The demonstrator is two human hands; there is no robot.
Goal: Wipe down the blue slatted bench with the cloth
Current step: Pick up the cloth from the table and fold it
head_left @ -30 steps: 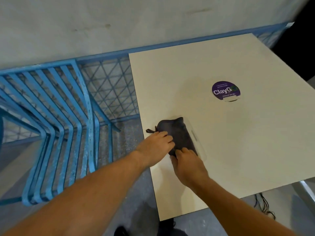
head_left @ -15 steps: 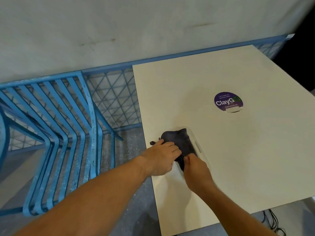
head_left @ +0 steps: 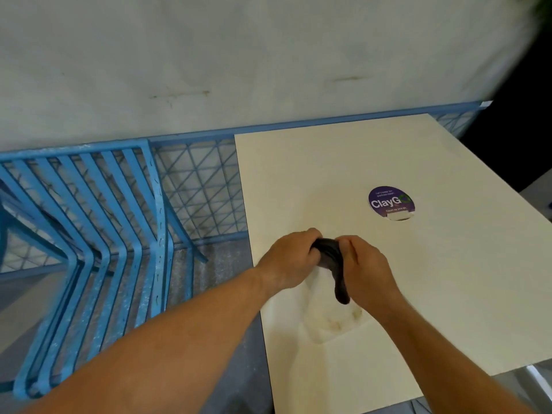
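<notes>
In the head view, your left hand (head_left: 288, 256) and right hand (head_left: 366, 270) both curl their fingers tight around the dark cloth (head_left: 333, 258), over the white table (head_left: 448, 264). The blue bench (head_left: 119, 234) stands on the left, and it looks not wiped yet.

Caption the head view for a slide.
Left hand and right hand grip the dark cloth over the cream table, beside the blue slatted bench.
</notes>
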